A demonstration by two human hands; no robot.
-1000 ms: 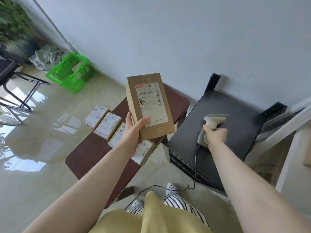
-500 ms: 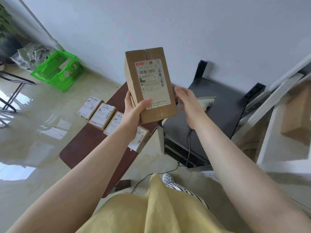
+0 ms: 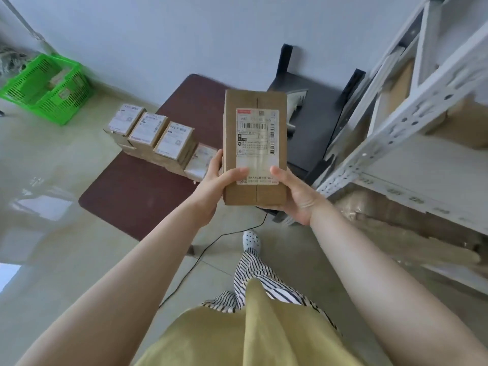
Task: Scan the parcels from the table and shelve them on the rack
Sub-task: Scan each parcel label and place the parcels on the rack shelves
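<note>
Both hands held one cardboard parcel [image 3: 254, 147] in the air, label up, between the table [image 3: 148, 191] and the rack [image 3: 412, 112]. The left hand [image 3: 211, 186] gripped its lower left edge, the right hand [image 3: 295, 196] its lower right corner, thumbs on the label. Four more parcels [image 3: 158, 136] lay in a row on the table.

The parcel [image 3: 254, 147] at frame centre bears a white shipping label [image 3: 257, 146] with a barcode; its print is too blurred to read.
</note>
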